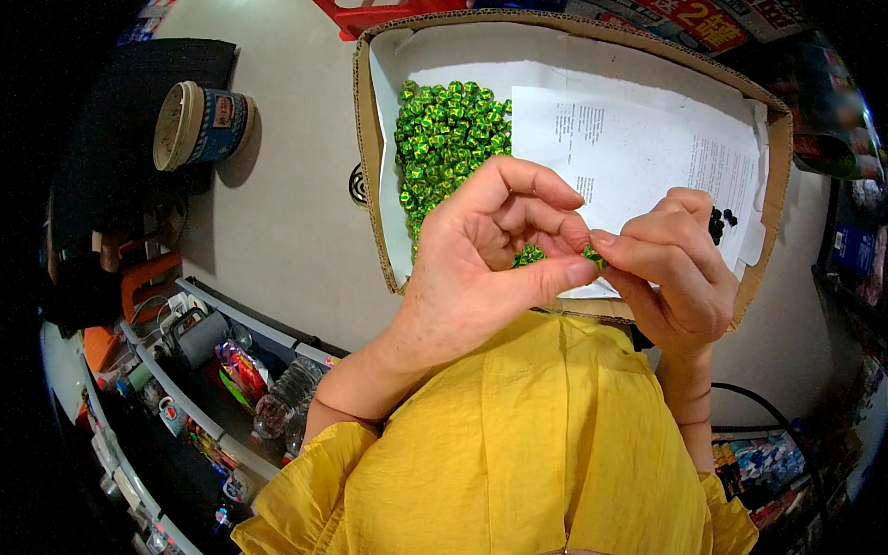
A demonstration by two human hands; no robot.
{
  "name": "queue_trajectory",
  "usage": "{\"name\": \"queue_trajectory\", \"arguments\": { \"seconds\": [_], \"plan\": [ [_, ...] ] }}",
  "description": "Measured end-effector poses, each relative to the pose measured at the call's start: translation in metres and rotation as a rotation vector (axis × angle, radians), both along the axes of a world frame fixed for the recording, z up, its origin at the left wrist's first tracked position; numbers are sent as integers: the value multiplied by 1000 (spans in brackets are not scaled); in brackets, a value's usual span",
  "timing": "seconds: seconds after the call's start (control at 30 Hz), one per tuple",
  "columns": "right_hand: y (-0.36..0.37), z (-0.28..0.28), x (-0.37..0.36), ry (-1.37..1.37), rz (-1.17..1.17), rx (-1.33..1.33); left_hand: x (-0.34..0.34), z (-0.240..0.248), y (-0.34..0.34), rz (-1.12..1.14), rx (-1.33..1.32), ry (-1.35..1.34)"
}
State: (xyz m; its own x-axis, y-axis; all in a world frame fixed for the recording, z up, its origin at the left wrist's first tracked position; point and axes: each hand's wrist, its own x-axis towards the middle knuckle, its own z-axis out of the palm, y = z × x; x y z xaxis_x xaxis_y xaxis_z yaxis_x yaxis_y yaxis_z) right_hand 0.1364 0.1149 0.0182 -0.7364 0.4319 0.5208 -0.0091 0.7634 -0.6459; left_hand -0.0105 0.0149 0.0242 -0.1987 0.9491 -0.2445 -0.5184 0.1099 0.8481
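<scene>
1 small green bead (pixel 596 258) sits where the left hand (pixel 481 240) and the right hand (pixel 680 268) meet, over the near side of the cardboard box (pixel 367 139). The left hand curls into a narrow ring, thumb and fingertips closed at the bead; the right hand pinches it opposite, thumb to forefinger. A light squeeze and steady wrists should suit so small a piece, and staying inside the walls would let the box catch a drop. As for edges, the bucket (pixel 205 128) stands well apart at far left; next comes the box's left wall, with the heap of green beads (pixel 450 134) near it. Rightward, the printed paper (pixel 638 166) offers open room beyond the fingers. Small black pieces (pixel 719 226) lie just beside the right knuckles, so outward swings there call for care, with the right wall near.
</scene>
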Motion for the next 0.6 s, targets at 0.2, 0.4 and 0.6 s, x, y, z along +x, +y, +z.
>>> {"name": "queue_trajectory", "arguments": {
  "seconds": [0.2,0.4,0.6],
  "plan": [
    [-4,-18,6,-41,-150,-186,-11,-21,-3,116,-28,185],
    [-7,-56,50,-718,47,-191,-42,-45,-17,66,-104,509],
    [-14,-64,48,-725,6,-155,-46,-49,-19,55,-59,780]
  ]
}}
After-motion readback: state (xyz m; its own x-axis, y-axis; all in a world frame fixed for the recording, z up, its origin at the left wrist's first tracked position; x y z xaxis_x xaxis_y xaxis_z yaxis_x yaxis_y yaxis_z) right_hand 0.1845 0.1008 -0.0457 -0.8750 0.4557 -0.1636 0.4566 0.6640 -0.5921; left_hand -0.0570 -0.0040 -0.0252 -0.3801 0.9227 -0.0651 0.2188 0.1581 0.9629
